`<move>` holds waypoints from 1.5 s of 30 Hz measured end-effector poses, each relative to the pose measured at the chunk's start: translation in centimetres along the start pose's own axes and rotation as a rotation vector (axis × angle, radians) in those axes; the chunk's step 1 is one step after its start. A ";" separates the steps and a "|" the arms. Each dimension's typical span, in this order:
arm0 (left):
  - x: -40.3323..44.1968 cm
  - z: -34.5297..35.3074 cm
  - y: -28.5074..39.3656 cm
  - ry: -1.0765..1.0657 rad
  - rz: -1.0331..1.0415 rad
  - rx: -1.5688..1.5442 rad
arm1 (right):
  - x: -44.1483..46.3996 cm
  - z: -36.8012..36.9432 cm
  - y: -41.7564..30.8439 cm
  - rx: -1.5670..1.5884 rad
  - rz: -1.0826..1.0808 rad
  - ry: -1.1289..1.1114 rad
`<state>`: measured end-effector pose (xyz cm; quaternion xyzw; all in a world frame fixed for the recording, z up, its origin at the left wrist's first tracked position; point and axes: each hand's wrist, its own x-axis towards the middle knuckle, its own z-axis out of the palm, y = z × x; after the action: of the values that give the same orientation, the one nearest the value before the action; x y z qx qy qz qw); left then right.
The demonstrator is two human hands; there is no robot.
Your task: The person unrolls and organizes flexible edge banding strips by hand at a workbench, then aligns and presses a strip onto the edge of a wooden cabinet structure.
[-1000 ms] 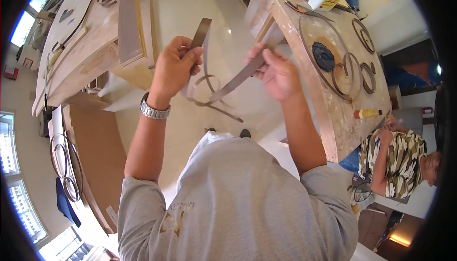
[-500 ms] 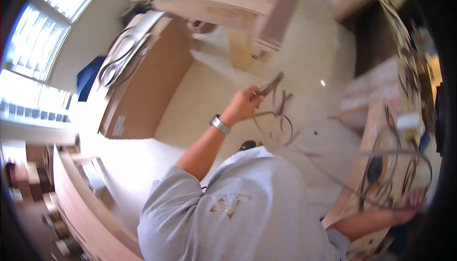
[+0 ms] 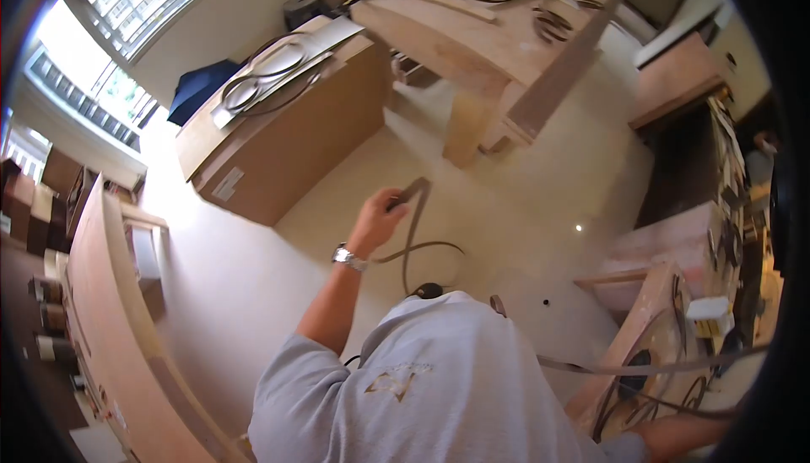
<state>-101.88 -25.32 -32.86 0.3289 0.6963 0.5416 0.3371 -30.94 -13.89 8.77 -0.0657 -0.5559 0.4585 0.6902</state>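
My left hand point(image 3: 377, 220), with a metal watch on the wrist, is closed round a strip of brown edge banding point(image 3: 412, 235). The strip's folded end sticks out past the fingers, and its length hangs toward the floor in a loose curve. At the lower right my right forearm point(image 3: 688, 434) reaches outward; the hand itself is lost past the dark edge of the view. Another length of brown banding point(image 3: 650, 370) runs across near that arm, above coiled strips lying by a wooden frame point(image 3: 624, 336).
A big brown box-like panel point(image 3: 312, 151) carries coiled strips on top. Beyond it stands a wooden workbench point(image 3: 456, 32) with tools and a long board point(image 3: 557, 92) along its edge. A curved wooden piece point(image 3: 110, 294) is at the left. Stacked boards point(image 3: 666, 243) line the right side.
My view has turned, so the bench and box sit further right. My left hand still grips the strip, which hangs straighter. My right hand has slipped out past the lower right edge.
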 end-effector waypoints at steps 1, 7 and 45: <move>0.2 -0.9 0.9 0.006 -0.004 -0.040 | 1.3 -3.4 -0.6 0.093 -0.013 0.232; -0.2 -6.6 14.1 0.008 0.379 -0.516 | -0.1 -10.9 1.6 -0.261 0.153 -0.019; 0.5 7.8 28.6 -0.886 0.628 -0.419 | -22.3 5.3 -3.7 -0.358 0.138 0.602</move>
<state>-93.05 -15.13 -6.44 0.6413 0.2358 0.5526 0.4773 -32.37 -33.97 -2.80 -0.3549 -0.3933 0.3594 0.7682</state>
